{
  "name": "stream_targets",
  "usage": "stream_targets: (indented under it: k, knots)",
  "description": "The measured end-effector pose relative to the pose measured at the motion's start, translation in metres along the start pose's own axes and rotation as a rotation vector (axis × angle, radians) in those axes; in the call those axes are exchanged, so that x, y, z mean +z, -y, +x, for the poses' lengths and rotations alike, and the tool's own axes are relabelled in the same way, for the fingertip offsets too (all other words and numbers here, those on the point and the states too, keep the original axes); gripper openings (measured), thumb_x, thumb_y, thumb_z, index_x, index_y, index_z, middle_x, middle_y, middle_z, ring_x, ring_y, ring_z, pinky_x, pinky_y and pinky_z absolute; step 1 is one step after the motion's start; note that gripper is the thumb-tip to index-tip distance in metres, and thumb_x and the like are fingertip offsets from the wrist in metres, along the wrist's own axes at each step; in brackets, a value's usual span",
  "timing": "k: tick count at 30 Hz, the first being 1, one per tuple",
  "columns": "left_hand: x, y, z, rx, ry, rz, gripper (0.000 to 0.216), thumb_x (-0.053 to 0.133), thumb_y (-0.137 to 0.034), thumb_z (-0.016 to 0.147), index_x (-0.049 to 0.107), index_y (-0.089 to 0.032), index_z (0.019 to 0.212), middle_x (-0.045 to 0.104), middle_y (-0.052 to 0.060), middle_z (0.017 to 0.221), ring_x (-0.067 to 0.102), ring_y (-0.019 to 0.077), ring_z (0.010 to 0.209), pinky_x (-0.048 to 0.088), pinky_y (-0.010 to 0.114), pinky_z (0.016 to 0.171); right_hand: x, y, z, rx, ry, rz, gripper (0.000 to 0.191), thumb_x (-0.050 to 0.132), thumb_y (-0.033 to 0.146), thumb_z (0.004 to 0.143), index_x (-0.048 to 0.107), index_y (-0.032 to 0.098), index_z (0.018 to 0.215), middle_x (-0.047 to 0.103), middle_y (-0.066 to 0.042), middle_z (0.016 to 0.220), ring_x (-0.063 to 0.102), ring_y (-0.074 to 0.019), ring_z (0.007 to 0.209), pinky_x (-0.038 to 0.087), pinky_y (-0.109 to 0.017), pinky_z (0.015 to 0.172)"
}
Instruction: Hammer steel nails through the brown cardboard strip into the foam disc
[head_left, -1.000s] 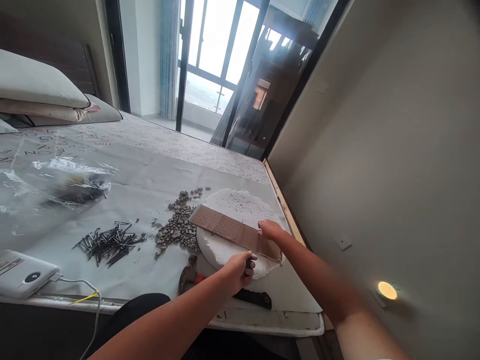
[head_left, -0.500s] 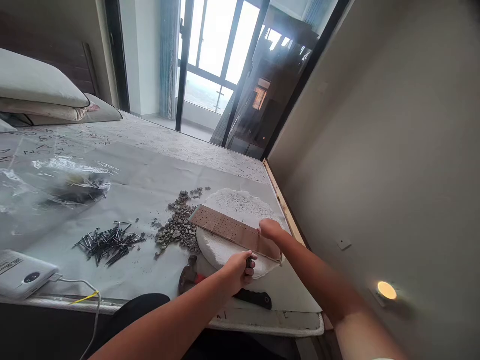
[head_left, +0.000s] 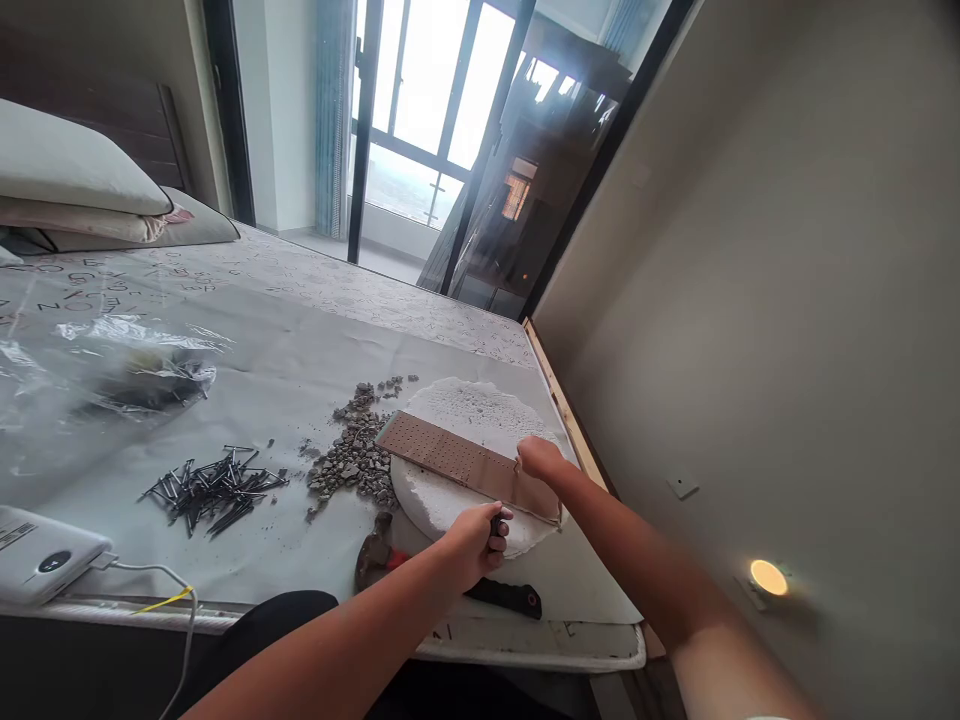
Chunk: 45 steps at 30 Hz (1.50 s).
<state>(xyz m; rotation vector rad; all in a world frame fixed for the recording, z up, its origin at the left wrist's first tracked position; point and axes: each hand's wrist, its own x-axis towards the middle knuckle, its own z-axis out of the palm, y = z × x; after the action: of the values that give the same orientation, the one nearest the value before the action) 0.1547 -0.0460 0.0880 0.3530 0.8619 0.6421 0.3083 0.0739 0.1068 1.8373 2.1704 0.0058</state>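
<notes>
A long brown board [head_left: 442, 452], dotted with rows of small holes, lies across a round white foam block [head_left: 427, 495]. Over the board's right part, my right hand [head_left: 540, 458] is closed in a pinch; whatever its fingertips hold is too small to make out. My left hand [head_left: 480, 538] is curled near the board's front edge, with something dark inside the fingers that I cannot identify. Beneath my left forearm lies a claw hammer [head_left: 510, 597], its head to the left and black handle to the right, partly hidden by the arm.
Grey gravel [head_left: 352, 460] is heaped left of the foam. Farther left are a pile of dark nails [head_left: 214, 490], a clear plastic bag [head_left: 142, 370] with dark contents, and a white power bank [head_left: 49, 555] with a cable. A wall [head_left: 787, 300] rises on the right.
The whole view has shifted very slightly to the left. Both hands keep their places at the board, and nothing has visibly been picked up or let go.
</notes>
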Motion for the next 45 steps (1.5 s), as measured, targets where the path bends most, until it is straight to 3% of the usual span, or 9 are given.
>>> stream_targets:
  k: [7,11,15,24,29,32,37,42,45]
  knots:
    - [0.0,-0.003,-0.001,-0.01,-0.024,-0.067,0.012,0.041,-0.027,0.081,0.046,-0.016,0.077,0.037,-0.006,0.051,0.028,0.0029,0.036,0.017,0.017,0.039,-0.032,-0.015,-0.016,-0.076,-0.04,0.213,0.022,0.043,0.013,0.078,0.062,0.009,0.089,0.065,-0.016,0.092,0.057,-0.0171,0.076,0.037,-0.026,0.061]
    - [-0.004,-0.009,-0.005,0.03,-0.056,-0.096,0.012,0.038,-0.023,0.082,0.046,-0.016,0.076,0.039,-0.005,0.05,0.033,0.0045,0.038,0.022,0.017,0.04,-0.05,-0.018,-0.06,-0.242,0.085,0.428,0.021,0.046,0.023,0.079,0.063,0.015,0.087,0.065,-0.004,0.073,0.054,-0.0099,0.058,0.038,-0.02,0.054]
    - [-0.002,-0.008,-0.012,0.011,-0.038,-0.01,0.013,0.039,-0.021,0.081,0.048,-0.014,0.075,0.042,-0.003,0.048,0.039,0.0063,0.042,0.029,0.017,0.042,-0.04,-0.001,-0.118,-0.457,0.212,0.834,0.021,0.05,0.03,0.077,0.062,0.015,0.085,0.061,-0.001,0.066,0.048,-0.0083,0.052,0.039,-0.02,0.05]
    - [0.009,0.018,-0.045,-0.012,0.178,0.321,0.006,0.052,-0.017,0.069,0.052,-0.013,0.065,0.049,0.0,0.053,0.044,0.0071,0.045,0.03,0.019,0.044,0.001,0.031,-0.179,-0.339,0.014,0.95,0.015,0.052,0.024,0.075,0.064,0.016,0.079,0.057,0.001,0.061,0.047,-0.0092,0.054,0.037,-0.02,0.051]
    - [0.004,0.023,-0.064,-0.048,0.196,0.353,0.014,0.06,-0.023,0.064,0.049,-0.014,0.066,0.045,-0.004,0.054,0.037,0.0039,0.043,0.024,0.017,0.041,0.009,0.045,-0.198,-0.349,-0.158,0.975,0.016,0.052,0.02,0.074,0.066,0.015,0.079,0.057,0.0,0.062,0.048,-0.0097,0.057,0.035,-0.02,0.053]
    - [0.0,0.016,-0.071,-0.028,0.2,0.37,0.019,0.061,-0.028,0.064,0.049,-0.015,0.07,0.041,-0.006,0.055,0.029,0.0017,0.04,0.017,0.016,0.039,0.016,0.057,-0.209,-0.325,-0.28,1.117,0.024,0.054,0.024,0.074,0.065,0.017,0.094,0.059,0.0,0.068,0.048,-0.0102,0.06,0.038,-0.021,0.057]
    - [-0.023,-0.023,-0.076,0.099,0.061,0.573,0.026,0.066,-0.027,0.061,0.045,-0.017,0.075,0.037,-0.008,0.055,0.024,0.0009,0.04,0.013,0.017,0.04,0.055,0.083,-0.226,-0.209,-0.301,1.504,0.041,0.056,0.029,0.073,0.057,0.019,0.113,0.053,0.004,0.064,0.044,-0.0077,0.053,0.038,-0.022,0.054]
    - [-0.083,-0.068,-0.073,0.208,-0.274,0.961,0.024,0.062,-0.027,0.066,0.04,-0.018,0.068,0.029,-0.009,0.047,0.023,0.0029,0.039,0.015,0.019,0.04,0.138,0.128,-0.24,-0.163,0.093,1.781,0.036,0.057,0.036,0.066,0.061,0.013,0.094,0.053,0.006,0.053,0.036,-0.0045,0.035,0.028,-0.021,0.04]
    - [-0.119,-0.078,-0.08,0.195,-0.466,1.309,0.02,0.063,-0.026,0.068,0.046,-0.016,0.066,0.038,-0.005,0.049,0.035,0.0061,0.042,0.023,0.021,0.042,0.193,0.15,-0.242,-0.128,0.215,1.942,0.037,0.058,0.035,0.063,0.061,0.012,0.091,0.053,0.005,0.051,0.038,-0.0051,0.035,0.027,-0.021,0.04]
